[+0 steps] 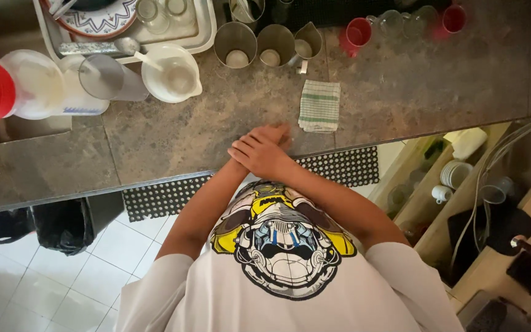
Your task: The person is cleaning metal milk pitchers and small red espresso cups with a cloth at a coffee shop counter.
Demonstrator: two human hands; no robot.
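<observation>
Folded checked cloth (pixel 319 106) lies just beyond the hands: right hand (pixel 259 154) flat over left hand (pixel 275 132), both empty.

Both arms stretched forward from short white sleeves, forearms bare, elbows bent a little and angled inward so that the wrists meet ahead of the chest. Right hand (pixel 260 154) laid palm down across the top, fingers (pixel 245 146) straight, close together and pointing left. Left hand (pixel 273 131) underneath, mostly covered, only its fingertips showing past the upper hand's far edge, pointing right and away. Hands stacked flat, one resting on the other, nothing gripped in either. Thumbs hidden; left palm hidden too.
</observation>
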